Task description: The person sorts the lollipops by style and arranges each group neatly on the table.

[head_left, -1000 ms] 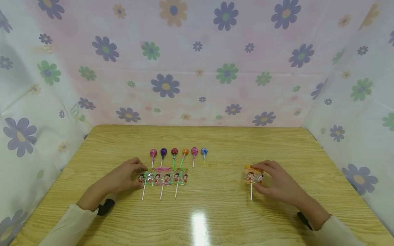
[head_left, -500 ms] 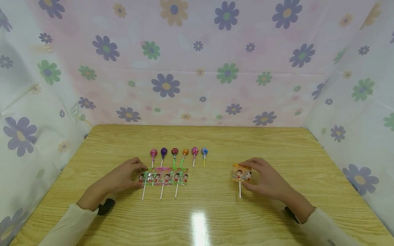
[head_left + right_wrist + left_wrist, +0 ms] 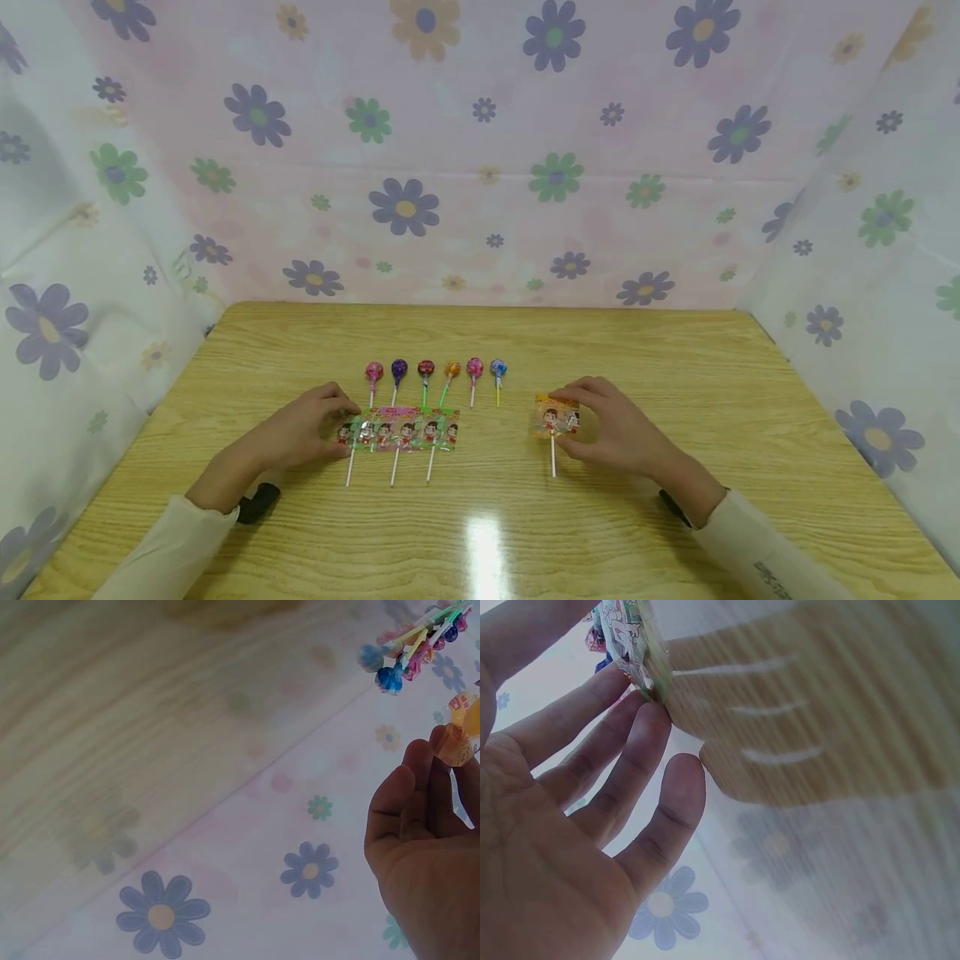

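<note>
My right hand [image 3: 618, 429] pinches an orange-wrapped lollipop [image 3: 551, 417] by its flat wrapper, white stick pointing toward the front. In the right wrist view its orange wrapper [image 3: 455, 735] shows between the fingers. At the left, my left hand [image 3: 303, 429] grips the outer side of a green-wrapped flat lollipop [image 3: 366, 433], thumb at the bottom edge and fingers at the top. Beside that lie a pink-wrapped lollipop [image 3: 407, 432] and another green-wrapped lollipop [image 3: 442, 433], side by side with overlapping wrappers. The left wrist view shows fingertips [image 3: 651, 720] right at the green wrapper's edge.
Behind the flat lollipops runs a row of several round lollipops, from a pink lollipop [image 3: 374, 372] at the left to a blue lollipop [image 3: 498, 368] with a yellow stick at the right. Floral cloth [image 3: 480, 150] encloses the wooden table [image 3: 645, 342] at the back and sides.
My right hand has moved left across the table with the orange-wrapped lollipop, closer to the flat lollipops. The left hand and the lollipops by it have stayed in place.
</note>
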A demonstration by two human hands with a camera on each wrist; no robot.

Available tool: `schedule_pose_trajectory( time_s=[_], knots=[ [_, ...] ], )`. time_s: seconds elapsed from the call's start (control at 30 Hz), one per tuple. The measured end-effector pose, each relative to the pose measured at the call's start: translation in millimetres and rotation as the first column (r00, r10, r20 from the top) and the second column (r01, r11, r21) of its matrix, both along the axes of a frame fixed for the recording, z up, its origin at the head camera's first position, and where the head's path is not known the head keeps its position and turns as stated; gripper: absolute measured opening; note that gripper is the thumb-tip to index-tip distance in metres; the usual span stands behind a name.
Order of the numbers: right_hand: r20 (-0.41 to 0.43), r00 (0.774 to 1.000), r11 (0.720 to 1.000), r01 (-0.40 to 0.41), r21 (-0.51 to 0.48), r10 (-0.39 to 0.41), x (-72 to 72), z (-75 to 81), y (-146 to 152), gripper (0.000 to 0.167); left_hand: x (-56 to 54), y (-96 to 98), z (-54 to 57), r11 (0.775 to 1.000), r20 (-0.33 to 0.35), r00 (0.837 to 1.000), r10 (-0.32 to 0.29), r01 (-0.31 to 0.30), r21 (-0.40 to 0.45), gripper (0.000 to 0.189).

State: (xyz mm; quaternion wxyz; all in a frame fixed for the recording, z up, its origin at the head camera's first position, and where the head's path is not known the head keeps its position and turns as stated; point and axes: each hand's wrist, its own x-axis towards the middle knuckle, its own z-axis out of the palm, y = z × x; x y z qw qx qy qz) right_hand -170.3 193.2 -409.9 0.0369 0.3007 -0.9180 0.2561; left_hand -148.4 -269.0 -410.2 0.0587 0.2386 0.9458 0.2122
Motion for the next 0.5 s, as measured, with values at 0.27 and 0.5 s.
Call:
schedule_pose_trajectory(
  time_s=[0.27, 0.5],
  knots=[
    [0.053, 0.998, 0.999, -0.028, -0.04, 0.03, -4.1, 1.6, -18.0, 0.052, -0.7, 0.2, -0.4, 1.0, 0.009, 1.0, 0.005, -0.005, 0.005, 0.045],
    [0.083, 0.995, 0.997, -0.052, -0.062, 0.057, -7.9, 2.7, -36.7, 0.052, -1.6, -1.1, -1.5, 1.0, 0.005, 1.0, 0.004, -0.004, 0.009, 0.045]
  ],
)
